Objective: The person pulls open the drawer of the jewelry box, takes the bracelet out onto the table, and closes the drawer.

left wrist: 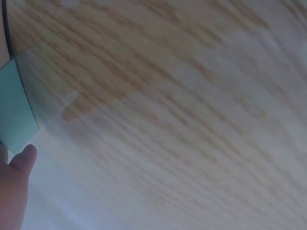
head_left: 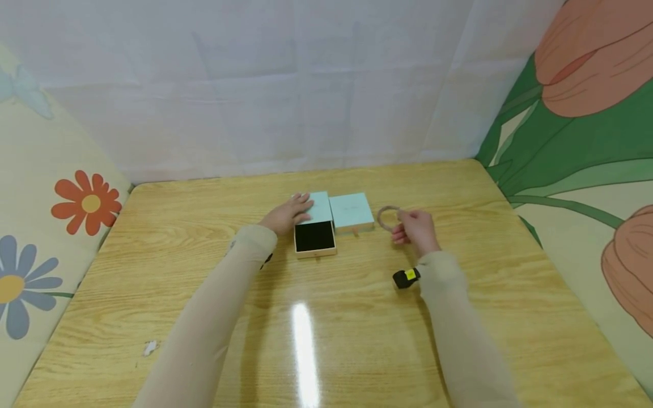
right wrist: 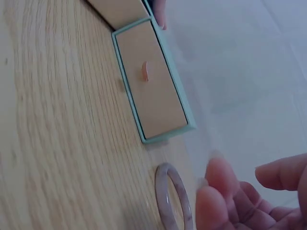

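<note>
— Where do we have the glossy, mottled grey-mauve, ring-shaped bangle (right wrist: 161,191)?

— Just right of the closed, pale-blue, square box with a tan front (head_left: 352,209). We can't tell whether it lies quite flat on the yellow-brown wood-grain tabletop (head_left: 352,317).

— And our hands?

— Our right hand (head_left: 418,228) is at the bangle, right of the closed box, fingers loosely bent and thumb standing apart. We see no pinch, and can't tell whether a fingertip touches. Our left hand (head_left: 288,216) rests, fingers spread, on the flat pale-blue sleeve (head_left: 321,207) just left of the closed box; the shallow tan drawer with black lining (head_left: 316,254) juts out of that sleeve.

— What could catch us out?

— We'd judge that a stray fingertip could skid the bangle into the closed box. Being so smooth, it could slip from a loose pinch and chip on the tabletop. An uneven push from our left hand could slide the sleeve against the closed box.

— How does the bangle look?

— Polished and cloudy, a rounded band with pale highlights, unbroken where we see it. Stone or glass, we can't tell.
</note>
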`<state>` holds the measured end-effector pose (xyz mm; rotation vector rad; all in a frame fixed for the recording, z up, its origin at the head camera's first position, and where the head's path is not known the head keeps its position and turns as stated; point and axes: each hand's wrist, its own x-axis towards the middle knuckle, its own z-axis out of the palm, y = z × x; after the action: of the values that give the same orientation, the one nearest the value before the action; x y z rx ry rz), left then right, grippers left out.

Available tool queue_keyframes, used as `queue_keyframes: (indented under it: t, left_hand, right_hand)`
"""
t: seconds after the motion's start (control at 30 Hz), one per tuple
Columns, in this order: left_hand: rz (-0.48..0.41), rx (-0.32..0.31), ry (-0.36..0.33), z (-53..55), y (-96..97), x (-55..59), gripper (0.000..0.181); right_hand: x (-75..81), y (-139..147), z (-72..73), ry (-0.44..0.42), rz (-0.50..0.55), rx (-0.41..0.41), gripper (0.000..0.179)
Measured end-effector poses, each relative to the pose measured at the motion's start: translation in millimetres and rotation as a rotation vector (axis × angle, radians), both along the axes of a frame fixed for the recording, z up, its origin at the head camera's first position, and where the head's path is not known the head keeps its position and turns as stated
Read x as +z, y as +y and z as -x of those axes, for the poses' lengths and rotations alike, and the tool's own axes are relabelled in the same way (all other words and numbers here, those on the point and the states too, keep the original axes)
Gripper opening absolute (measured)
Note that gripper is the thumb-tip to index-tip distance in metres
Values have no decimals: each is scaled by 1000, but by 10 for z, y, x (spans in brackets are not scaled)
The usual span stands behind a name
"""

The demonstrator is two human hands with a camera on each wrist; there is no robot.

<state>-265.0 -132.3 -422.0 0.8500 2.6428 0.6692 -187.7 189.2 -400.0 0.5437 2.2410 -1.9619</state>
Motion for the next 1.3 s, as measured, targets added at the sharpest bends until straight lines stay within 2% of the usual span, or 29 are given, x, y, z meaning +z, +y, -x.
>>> queue_keyframes:
  t: [0.37,0.67,0.97,1.3]
  left_hand:
    - [-10,1,-6,21,-8,-16,59]
    - [-9,-12,5,19,0,-7,58]
    - [11,-18,40,6,-8,-22,57]
    - [1,-17,31,15,-4,-23,57]
  right_hand:
    - [-94,-181,-47,-9,139,-12,27]
    - [-109,-307,-94,-28,144,-3,30]
    - [-80,-455,-155,-9,155,66,29]
    - [-89,-637,-208,-14,167,118,27]
